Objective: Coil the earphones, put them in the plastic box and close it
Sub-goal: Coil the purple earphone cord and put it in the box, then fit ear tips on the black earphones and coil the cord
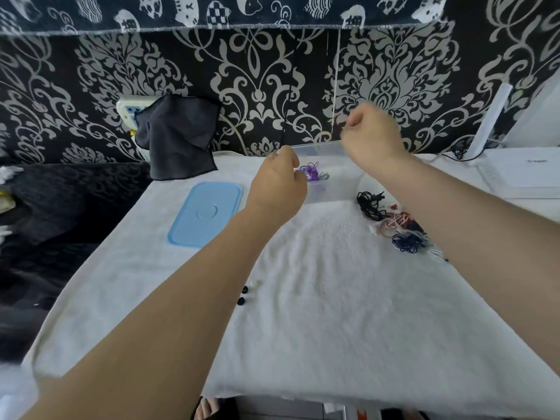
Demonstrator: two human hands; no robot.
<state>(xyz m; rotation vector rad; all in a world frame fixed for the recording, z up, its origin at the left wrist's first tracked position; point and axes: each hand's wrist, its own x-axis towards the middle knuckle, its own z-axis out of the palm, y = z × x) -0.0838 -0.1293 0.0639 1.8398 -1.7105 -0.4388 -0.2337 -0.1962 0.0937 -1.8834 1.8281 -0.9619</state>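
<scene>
While the left hand (pixel 277 180) holds purple coiled earphones (pixel 313 173) inside the clear plastic box (pixel 333 189) at the counter's far edge, the right hand (pixel 371 133) hovers loosely curled, seemingly empty. Black, red and blue earphone bundles (pixel 391 222) wait near the right edge; the light-blue lid (pixel 206 213) lies off, left.

Right hand (pixel 371 133) motion-blurred, grip unclear; left hand (pixel 280 180) hides plastic box (pixel 330 165) near corner.
</scene>
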